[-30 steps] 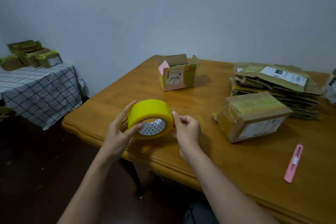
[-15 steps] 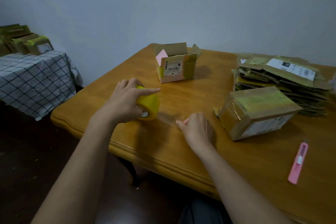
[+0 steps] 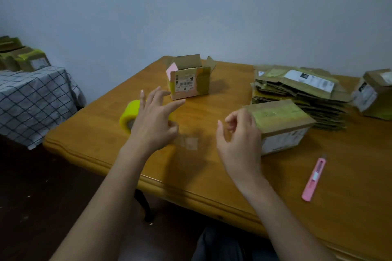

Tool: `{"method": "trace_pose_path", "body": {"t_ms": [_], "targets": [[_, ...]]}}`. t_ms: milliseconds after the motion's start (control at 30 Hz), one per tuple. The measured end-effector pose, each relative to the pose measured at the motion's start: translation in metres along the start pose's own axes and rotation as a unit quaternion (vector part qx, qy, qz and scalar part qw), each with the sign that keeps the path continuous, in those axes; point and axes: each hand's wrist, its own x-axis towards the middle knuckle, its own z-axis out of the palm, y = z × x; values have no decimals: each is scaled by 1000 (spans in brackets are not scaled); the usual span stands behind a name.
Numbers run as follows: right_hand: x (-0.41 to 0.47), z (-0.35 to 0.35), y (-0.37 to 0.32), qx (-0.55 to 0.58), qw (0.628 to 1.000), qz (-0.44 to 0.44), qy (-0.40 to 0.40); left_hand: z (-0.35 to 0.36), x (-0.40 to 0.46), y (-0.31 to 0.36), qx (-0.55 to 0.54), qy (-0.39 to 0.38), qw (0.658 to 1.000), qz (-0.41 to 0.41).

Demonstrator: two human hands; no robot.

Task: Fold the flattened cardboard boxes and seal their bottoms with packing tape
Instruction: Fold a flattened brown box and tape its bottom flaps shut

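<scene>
On the table (image 3: 212, 176) both hands hover with fingers loose, grasping nothing: left hand (image 3: 153, 122) over the tape roll (image 3: 129, 115), right hand (image 3: 239, 137) just beside a sealed box (image 3: 280, 121). Flat boxes (image 3: 301, 95) are stacked far right; a cutter (image 3: 314, 178) lies near right.

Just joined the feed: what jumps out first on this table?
The bright yellow tape roll lies near the table's left corner, partly behind the open left hand. Right of the right hand sits a taped box before a stack of flattened boxes; a pink utility knife lies nearer.
</scene>
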Motion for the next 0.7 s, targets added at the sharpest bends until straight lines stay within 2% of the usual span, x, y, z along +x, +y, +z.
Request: {"method": "trace_pose_path", "body": {"t_ms": [100,167,233,300,367,433,533,600,700], "targets": [[15,-35,28,-12,992,-28,125,17,-1,43,-146,39,988,7],[25,-55,62,-35,984,20,172,29,-3,74,-239,63,969,-7],[32,-71,97,-23,982,104,153,41,-6,100,-288,116,950,-17],[37,-83,124,35,974,210,82,51,-10,118,-287,182,940,-8],[38,-91,138,91,958,272,17,59,-16,135,-267,225,937,6],[35,-95,143,118,953,279,-12,63,-23,153,-253,212,944,10],[30,-94,142,165,941,294,-5,66,-28,171,-263,130,955,-32],[27,-91,140,184,935,303,7,68,-27,174,-296,106,947,-65],[18,-87,136,154,946,285,8,65,-23,172,-339,98,929,-111]]}}
